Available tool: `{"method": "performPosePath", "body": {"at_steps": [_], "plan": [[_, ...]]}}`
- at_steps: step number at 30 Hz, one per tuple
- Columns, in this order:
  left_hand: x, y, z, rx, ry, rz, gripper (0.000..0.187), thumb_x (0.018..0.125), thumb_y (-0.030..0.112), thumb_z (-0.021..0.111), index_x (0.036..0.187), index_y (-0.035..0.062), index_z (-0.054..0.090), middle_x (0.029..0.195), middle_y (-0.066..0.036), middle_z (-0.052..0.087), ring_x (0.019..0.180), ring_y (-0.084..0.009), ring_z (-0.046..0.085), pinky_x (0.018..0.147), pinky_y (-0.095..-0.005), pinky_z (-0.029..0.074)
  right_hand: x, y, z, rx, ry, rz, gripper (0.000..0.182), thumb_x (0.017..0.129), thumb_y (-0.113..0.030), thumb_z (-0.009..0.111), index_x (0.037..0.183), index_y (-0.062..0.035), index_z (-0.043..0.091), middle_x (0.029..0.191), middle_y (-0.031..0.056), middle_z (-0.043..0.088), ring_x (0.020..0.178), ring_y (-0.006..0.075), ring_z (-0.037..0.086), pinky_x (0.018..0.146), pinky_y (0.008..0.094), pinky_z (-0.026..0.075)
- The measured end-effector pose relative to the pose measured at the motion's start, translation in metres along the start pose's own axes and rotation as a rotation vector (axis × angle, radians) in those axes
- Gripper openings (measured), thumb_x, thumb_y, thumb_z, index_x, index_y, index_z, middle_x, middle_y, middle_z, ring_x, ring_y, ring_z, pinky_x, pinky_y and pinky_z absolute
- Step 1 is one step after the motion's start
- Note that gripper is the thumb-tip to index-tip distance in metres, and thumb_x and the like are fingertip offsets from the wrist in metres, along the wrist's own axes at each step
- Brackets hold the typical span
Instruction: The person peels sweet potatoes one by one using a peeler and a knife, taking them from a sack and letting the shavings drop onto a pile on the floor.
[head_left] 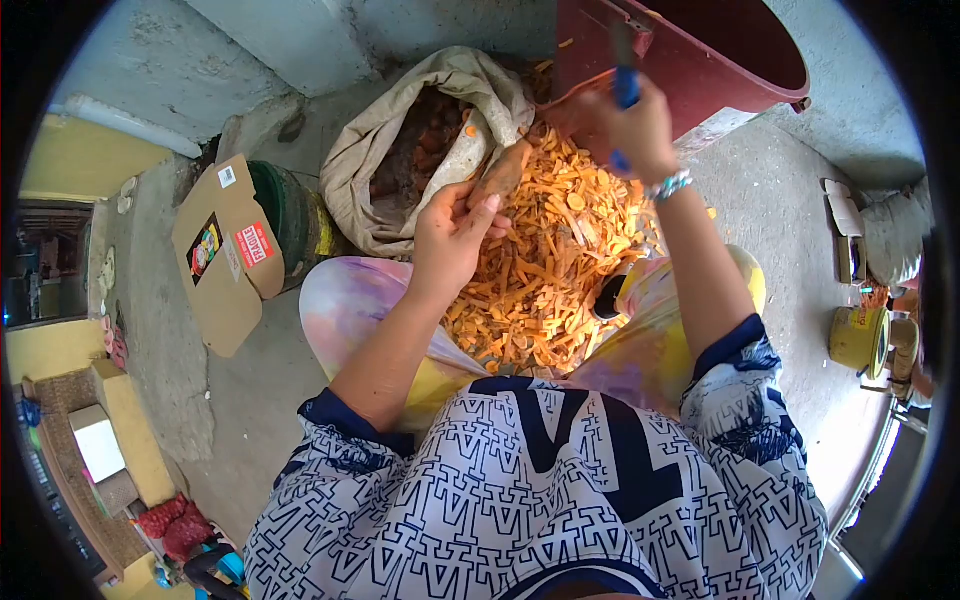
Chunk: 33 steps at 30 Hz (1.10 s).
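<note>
My left hand (458,225) grips a brownish-orange root (503,174), its far end pointing up and to the right. Up at the right, beside the red bin, my right hand (640,128) is closed around a knife with a blue handle (626,88); its blade points up and is blurred. Below both hands, a large heap of orange peelings and cut pieces (545,280) spreads between my knees. The open sack (355,185), with rolled edges, holds more brown roots (435,130) just left of the heap.
A large dark red bin (720,65) stands at the upper right. At left, a flattened cardboard box (225,262) leans against a green bucket (285,215). Farther right are a yellow bucket (850,335) and part of another person (908,350).
</note>
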<state>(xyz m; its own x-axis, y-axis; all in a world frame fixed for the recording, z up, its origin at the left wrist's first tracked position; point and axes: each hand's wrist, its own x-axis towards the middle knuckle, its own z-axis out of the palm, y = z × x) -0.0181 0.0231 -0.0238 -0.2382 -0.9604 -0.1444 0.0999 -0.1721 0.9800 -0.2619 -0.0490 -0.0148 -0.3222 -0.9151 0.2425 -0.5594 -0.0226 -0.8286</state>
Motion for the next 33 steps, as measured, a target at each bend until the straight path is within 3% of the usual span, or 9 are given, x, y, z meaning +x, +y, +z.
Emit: {"method": "performPosePath", "body": {"at_steps": [1, 4, 9, 12, 20, 22, 23, 25, 33], "plan": [[0.000, 0.000, -0.001, -0.001, 0.000, 0.000, 0.027, 0.088, 0.017, 0.056, 0.102, -0.0056, 0.049, 0.086, -0.011, 0.059, 0.074, -0.0160, 0.061, 0.066, -0.0255, 0.052, 0.008, -0.003, -0.011, -0.024, 0.176, -0.058, 0.026, 0.071, -0.017, 0.072, 0.086, -0.0001, 0.059, 0.061, 0.0013, 0.053, 0.055, 0.0096, 0.048, 0.050, 0.0287, 0.042], [0.000, 0.002, -0.005, -0.041, 0.024, 0.029, 0.030, 0.086, 0.013, 0.059, 0.102, -0.0090, 0.048, 0.084, -0.012, 0.060, 0.072, -0.0141, 0.062, 0.063, -0.0240, 0.052, 0.026, 0.001, -0.032, -0.130, 0.131, 0.173, 0.023, 0.072, -0.015, 0.071, 0.085, -0.0008, 0.059, 0.063, 0.0013, 0.056, 0.056, 0.0087, 0.050, 0.052, 0.0278, 0.043], [0.000, 0.001, 0.000, 0.314, 0.094, 0.351, 0.030, 0.076, 0.002, 0.068, 0.098, -0.0082, 0.050, 0.080, -0.012, 0.062, 0.071, -0.0124, 0.061, 0.065, -0.0231, 0.050, -0.024, -0.056, -0.006, 0.277, -0.157, -0.023, 0.024, 0.074, -0.017, 0.072, 0.087, -0.0010, 0.060, 0.074, 0.0023, 0.063, 0.061, 0.0093, 0.056, 0.057, 0.0255, 0.046], [-0.002, 0.003, 0.000, 0.351, 0.072, 0.401, 0.029, 0.073, -0.003, 0.068, 0.095, -0.0076, 0.051, 0.078, -0.012, 0.062, 0.070, -0.0123, 0.061, 0.065, -0.0231, 0.049, -0.035, -0.074, -0.004, 0.328, -0.318, 0.102, 0.024, 0.074, -0.016, 0.071, 0.088, 0.0000, 0.060, 0.075, 0.0033, 0.063, 0.066, 0.0095, 0.058, 0.061, 0.0246, 0.047], [-0.008, 0.001, -0.007, 0.420, 0.043, 0.452, 0.028, 0.075, -0.006, 0.066, 0.098, -0.0057, 0.050, 0.088, -0.012, 0.063, 0.084, -0.0129, 0.060, 0.072, -0.0235, 0.049, -0.033, -0.054, 0.007, 0.360, -0.342, 0.090, 0.024, 0.074, -0.014, 0.070, 0.090, -0.0003, 0.060, 0.075, 0.0059, 0.064, 0.067, 0.0108, 0.058, 0.063, 0.0274, 0.047], [-0.008, 0.001, -0.010, 0.441, 0.064, 0.470, 0.028, 0.075, -0.007, 0.065, 0.098, -0.0061, 0.050, 0.091, -0.013, 0.063, 0.086, -0.0134, 0.060, 0.072, -0.0238, 0.049, -0.016, -0.024, 0.004, 0.236, -0.227, 0.247, 0.023, 0.074, -0.015, 0.071, 0.090, -0.0015, 0.060, 0.073, 0.0053, 0.063, 0.065, 0.0100, 0.057, 0.061, 0.0274, 0.047], [-0.007, -0.001, -0.013, 0.490, 0.106, 0.527, 0.028, 0.074, -0.007, 0.066, 0.097, -0.0060, 0.050, 0.092, -0.013, 0.062, 0.085, -0.0134, 0.060, 0.071, -0.0239, 0.050, -0.001, 0.006, 0.003, 0.081, -0.048, 0.057, 0.021, 0.074, -0.016, 0.071, 0.087, -0.0030, 0.061, 0.071, 0.0032, 0.062, 0.060, 0.0089, 0.056, 0.055, 0.0267, 0.046], [-0.004, 0.001, -0.017, 0.540, 0.151, 0.591, 0.028, 0.073, -0.007, 0.067, 0.097, -0.0059, 0.051, 0.093, -0.014, 0.062, 0.084, -0.0135, 0.060, 0.070, -0.0240, 0.050, 0.014, 0.005, -0.023, 0.050, 0.000, 0.267, 0.021, 0.075, -0.016, 0.071, 0.087, -0.0031, 0.059, 0.067, 0.0023, 0.059, 0.052, 0.0081, 0.052, 0.047, 0.0254, 0.044], [-0.001, 0.017, -0.011, 0.772, 0.202, 0.853, 0.027, 0.064, -0.005, 0.071, 0.085, -0.0016, 0.054, 0.085, -0.015, 0.060, 0.076, -0.0277, 0.061, 0.065, -0.0316, 0.050, -0.046, -0.052, 0.018, 0.452, -0.257, 0.206, 0.022, 0.075, -0.015, 0.070, 0.086, -0.0025, 0.056, 0.065, 0.0001, 0.055, 0.048, 0.0062, 0.046, 0.040, 0.0212, 0.036]]}}
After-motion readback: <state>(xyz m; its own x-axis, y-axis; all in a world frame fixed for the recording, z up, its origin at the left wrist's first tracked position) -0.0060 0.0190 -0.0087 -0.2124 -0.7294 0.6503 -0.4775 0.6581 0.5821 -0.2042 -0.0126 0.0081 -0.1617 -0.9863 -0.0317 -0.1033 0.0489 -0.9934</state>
